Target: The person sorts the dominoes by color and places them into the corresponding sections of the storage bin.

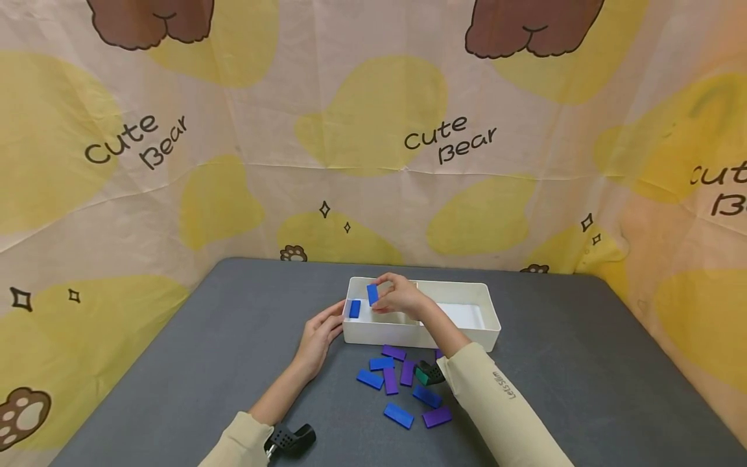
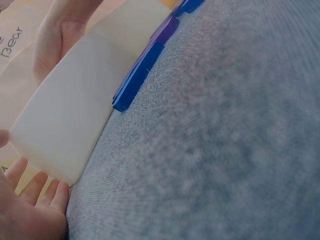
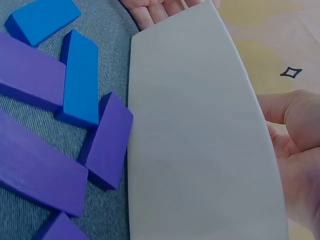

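"Checking head cam from my end. R hand [image 1: 403,297]?"

"Thumb + fingers pinching a blue block [image 1: 372,295] in/over the L compartment of the white box [image 1: 379,334]; can't tell if it touches the floor. 2nd blue block [image 1: 355,309] sits in there, nr the L end."

"L hand [image 1: 318,340]?"

"Fingers fairly straight, touching the box's L end. Loose blue blocks [image 1: 399,416] + purple blocks [image 1: 407,373] on the gray tbl [image 1: 245,337], in front of the box."

"L wrist cam?"

"I see L fingers slightly spread at the box end. R hand's partly behind the wall, can't tell its grip there."

"R wrist?"

"Box wall mid-view, one purple block right beside it. R hand's past the rim; pinched block hidden."
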Demonstrator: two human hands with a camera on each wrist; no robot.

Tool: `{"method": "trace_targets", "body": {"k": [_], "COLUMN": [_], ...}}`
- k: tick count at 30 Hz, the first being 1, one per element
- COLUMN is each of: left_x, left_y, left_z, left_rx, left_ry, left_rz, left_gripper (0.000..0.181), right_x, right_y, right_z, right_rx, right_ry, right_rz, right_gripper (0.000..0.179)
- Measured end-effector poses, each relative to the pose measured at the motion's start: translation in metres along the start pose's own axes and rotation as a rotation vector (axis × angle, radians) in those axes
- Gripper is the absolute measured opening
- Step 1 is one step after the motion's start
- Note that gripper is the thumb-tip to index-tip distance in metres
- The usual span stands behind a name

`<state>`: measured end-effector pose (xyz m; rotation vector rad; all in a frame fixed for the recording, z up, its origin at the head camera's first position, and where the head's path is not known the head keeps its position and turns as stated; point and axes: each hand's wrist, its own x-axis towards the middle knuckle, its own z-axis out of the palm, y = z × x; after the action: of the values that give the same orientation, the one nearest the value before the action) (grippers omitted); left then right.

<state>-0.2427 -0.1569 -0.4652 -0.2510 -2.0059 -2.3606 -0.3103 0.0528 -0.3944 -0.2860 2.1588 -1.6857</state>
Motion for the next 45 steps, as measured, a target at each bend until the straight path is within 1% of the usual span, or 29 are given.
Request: {"method": "trace_targets", "body": {"k": [6, 17, 20, 24, 32, 36, 41, 45], "left_x": [-0.001, -0.002, -0.001, 0.0, 0.0, 0.0, -0.001, -0.001], "left_y": [0.001, 0.001, 0.0, -0.001, 0.0, 0.0, 0.0, 0.0], "left_z": [0.0, 0.0, 0.0, 0.0, 0.001, 0.001, 0.001, 0.001], "left_rx": [-0.001, 0.018, 0.009, -0.015, -0.009, -0.017, -0.006, 0.005], "left_ry": [-0.001, -0.002, 0.0, 0.007, 0.008, 0.006, 0.002, 0.005], "left_rz": [-0.004, -0.011, -0.009, -0.012, -0.008, -0.011, -0.004, 0.003], "left_gripper": [0.05, 0.05, 0.05, 0.05, 0.049, 0.049, 0.05, 0.05], "right_x": [0.002, -0.001, -0.001, 0.001, 0.006, 0.008, 0.01, 0.011], "right_y": [0.0, 0.001, 0.003, 0.006, 0.01, 0.013, 0.014, 0.014], "right_z": [0.006, 0.017, 0.018, 0.018, 0.022, 0.023, 0.024, 0.025], "right_rx": [0.023, 0.015, -0.002, -0.055, -0.174, -0.269, -0.397, -0.442], "right_ry": [0.025, 0.077, 0.092, 0.111, 0.149, 0.17, 0.189, 0.2], "right_rz": [0.019, 0.052, 0.045, 0.036, 0.061, 0.042, 0.01, 0.013], "right_gripper": [0.05, 0.051, 0.05, 0.049, 0.048, 0.047, 0.046, 0.047]}}
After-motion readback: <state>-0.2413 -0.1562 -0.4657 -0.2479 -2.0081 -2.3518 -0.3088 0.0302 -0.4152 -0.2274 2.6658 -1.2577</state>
